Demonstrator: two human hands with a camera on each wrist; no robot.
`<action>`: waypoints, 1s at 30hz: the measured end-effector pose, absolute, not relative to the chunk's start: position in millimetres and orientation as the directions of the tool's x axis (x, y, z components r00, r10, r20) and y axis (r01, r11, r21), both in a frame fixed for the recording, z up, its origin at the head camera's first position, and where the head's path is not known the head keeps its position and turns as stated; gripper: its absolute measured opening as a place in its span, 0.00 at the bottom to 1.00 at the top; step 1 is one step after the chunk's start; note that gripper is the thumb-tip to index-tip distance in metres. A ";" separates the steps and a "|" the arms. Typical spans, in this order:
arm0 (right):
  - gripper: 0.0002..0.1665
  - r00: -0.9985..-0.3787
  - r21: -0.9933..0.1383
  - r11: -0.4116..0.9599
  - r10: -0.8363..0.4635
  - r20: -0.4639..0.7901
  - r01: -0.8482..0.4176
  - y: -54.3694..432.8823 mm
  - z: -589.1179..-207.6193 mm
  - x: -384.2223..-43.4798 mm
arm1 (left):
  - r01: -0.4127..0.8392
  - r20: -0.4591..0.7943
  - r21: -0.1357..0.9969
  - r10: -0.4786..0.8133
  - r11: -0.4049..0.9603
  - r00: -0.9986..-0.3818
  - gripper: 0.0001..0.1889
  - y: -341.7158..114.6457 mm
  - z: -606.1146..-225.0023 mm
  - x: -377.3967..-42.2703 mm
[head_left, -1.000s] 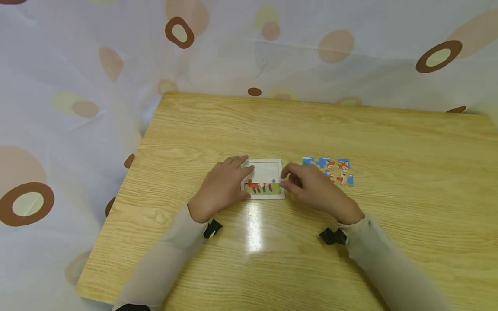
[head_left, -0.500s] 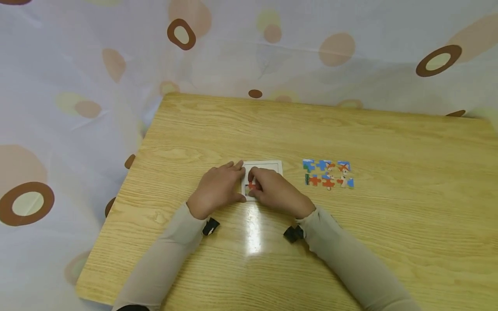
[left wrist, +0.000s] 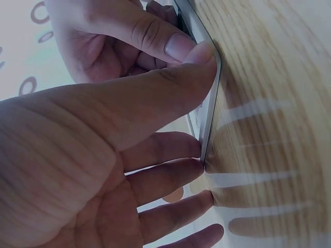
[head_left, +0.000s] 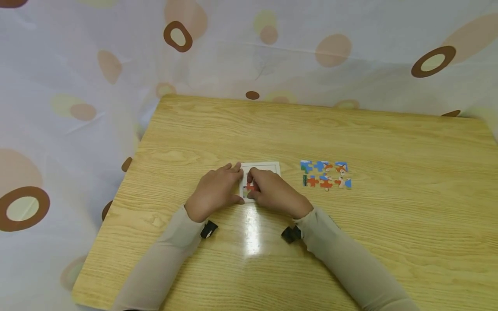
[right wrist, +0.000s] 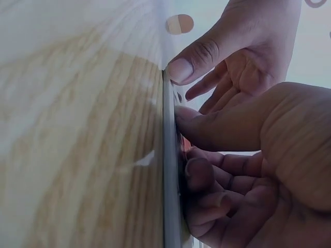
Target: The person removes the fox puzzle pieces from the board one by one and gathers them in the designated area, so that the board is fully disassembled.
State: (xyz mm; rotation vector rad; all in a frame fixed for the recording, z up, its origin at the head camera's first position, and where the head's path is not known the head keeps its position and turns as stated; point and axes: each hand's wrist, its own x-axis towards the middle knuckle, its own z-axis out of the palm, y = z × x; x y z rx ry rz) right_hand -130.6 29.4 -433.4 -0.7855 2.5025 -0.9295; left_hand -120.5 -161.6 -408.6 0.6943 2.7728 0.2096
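Observation:
A white puzzle tray (head_left: pixel 277 166) lies on the table in the head view, its lower part mostly covered by hands. My left hand (head_left: pixel 215 190) rests along its left side. In the left wrist view, the thumb presses the near corner and the outstretched fingers touch the edge and the tabletop. Over the tray's lower left, my right hand (head_left: pixel 278 192) has thumb and curled fingers about a red puzzle piece (head_left: pixel 250 187). The right wrist view shows these fingertips low against the tray, with a sliver of red between them. How the piece sits in the tray is hidden.
Several loose puzzle pieces (head_left: pixel 326 182) lie in two rows to the right of the tray, blue and orange with fox parts. The wooden table (head_left: pixel 218 129) meets a dotted curtain (head_left: pixel 225 56) at its back and left edges.
My right hand has moved left from the tray's right edge to its lower left, uncovering the loose pieces. During the last half second it has barely shifted. The left hand stays at the tray.

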 end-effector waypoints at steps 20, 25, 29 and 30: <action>0.13 -0.792 -0.695 0.606 -0.604 -0.084 -0.388 32.9 -431.2 -127.1 | 0.427 -0.222 0.238 0.477 0.872 -0.850 0.42 -159.7 -409.0 -121.4; 0.10 -0.783 -0.759 0.539 -0.619 -0.064 -0.365 37.1 -432.0 -121.8 | 0.429 -0.216 0.250 0.481 0.868 -0.849 0.38 -160.5 -411.0 -119.9; 0.09 -0.789 -0.771 0.500 -0.615 0.006 -0.395 49.7 -430.0 -115.5 | 0.426 -0.213 0.245 0.477 0.871 -0.853 0.40 -161.9 -410.7 -119.5; 0.08 -0.797 -0.768 0.502 -0.603 0.018 -0.398 56.3 -428.6 -113.8 | 0.423 -0.214 0.250 0.476 0.871 -0.853 0.41 -161.9 -409.9 -119.5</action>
